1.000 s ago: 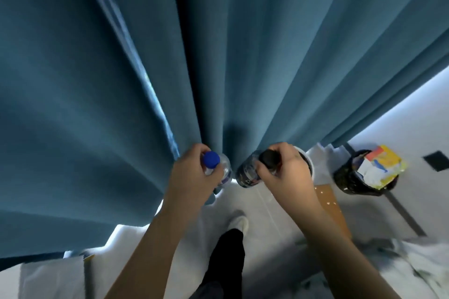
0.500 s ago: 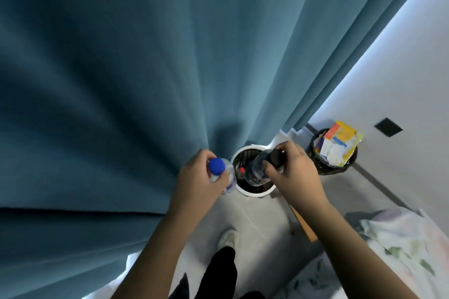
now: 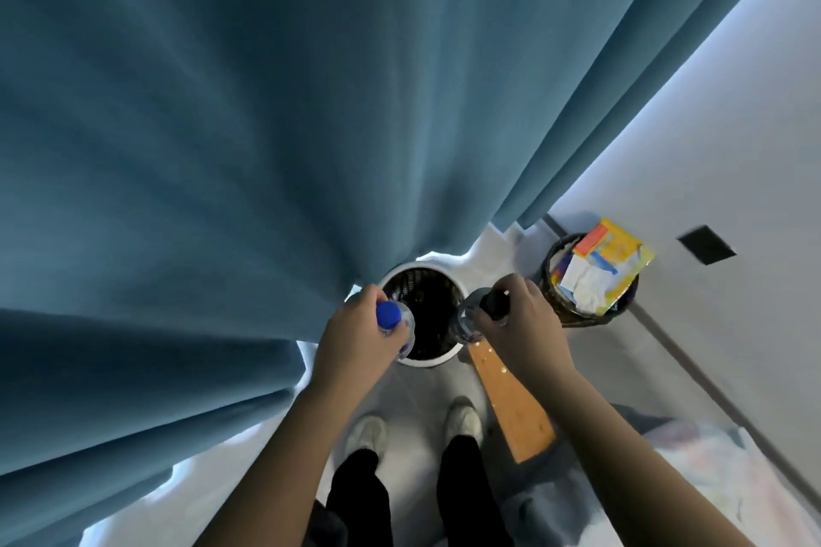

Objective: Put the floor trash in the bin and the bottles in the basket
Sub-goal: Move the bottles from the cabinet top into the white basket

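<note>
Teal fabric curtain [image 3: 266, 147] is hiding the white-rimmed round basket's [image 3: 428, 362] far edge. 2 bottles, both above its rim, bodies mostly hidden: left hand [image 3: 360, 338] is gripping blue-capped clear plastic bottle [image 3: 391, 315], right hand [image 3: 524, 324] black-capped clear bottle [image 3: 471, 320]. 1 dark round bin [image 3: 582, 319] w/ paper trash nearby.

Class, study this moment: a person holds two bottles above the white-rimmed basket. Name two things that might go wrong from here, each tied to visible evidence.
1. The blue-capped bottle in the left hand hangs over the basket at its near rim. Released here, it may hit the rim and bounce out.
2. The black-capped bottle in the right hand sits over the right rim, so it might fall outside, beside the wooden board.
</note>
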The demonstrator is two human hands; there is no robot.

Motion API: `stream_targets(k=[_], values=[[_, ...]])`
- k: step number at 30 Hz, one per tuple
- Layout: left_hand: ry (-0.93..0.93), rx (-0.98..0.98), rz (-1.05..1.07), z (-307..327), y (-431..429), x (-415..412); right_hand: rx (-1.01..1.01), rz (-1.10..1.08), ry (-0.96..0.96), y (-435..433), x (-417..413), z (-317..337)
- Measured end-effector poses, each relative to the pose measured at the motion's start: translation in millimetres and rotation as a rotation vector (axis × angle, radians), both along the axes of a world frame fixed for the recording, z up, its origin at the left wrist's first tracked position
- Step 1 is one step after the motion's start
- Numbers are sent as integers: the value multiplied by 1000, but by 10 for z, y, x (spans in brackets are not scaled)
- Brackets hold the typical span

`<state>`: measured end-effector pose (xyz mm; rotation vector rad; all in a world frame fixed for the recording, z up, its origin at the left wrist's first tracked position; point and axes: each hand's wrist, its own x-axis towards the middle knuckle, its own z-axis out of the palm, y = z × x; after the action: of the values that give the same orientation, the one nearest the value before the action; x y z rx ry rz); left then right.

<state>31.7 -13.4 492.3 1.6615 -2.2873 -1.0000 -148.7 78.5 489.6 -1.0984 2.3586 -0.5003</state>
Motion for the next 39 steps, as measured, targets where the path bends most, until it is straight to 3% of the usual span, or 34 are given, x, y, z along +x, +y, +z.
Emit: stream_targets(k=[5,15,20,28,39], values=[[-188,55,77,-908,-35,-257,139,146,4,-300,-263,-850],[-418,121,-71,-3470,-350,-647,324,267,18,-839,-363,-3402],[-481,132,-91,-4437,-353,-781,393,371,67,-958,-348,-4412],[-569,101,-141,-5304,-375,-883,457,466,105,-1067,-310,-5259],[-623,112,-213,-5806,-411,-912,504,491,124,-1133,-295,-5704]])
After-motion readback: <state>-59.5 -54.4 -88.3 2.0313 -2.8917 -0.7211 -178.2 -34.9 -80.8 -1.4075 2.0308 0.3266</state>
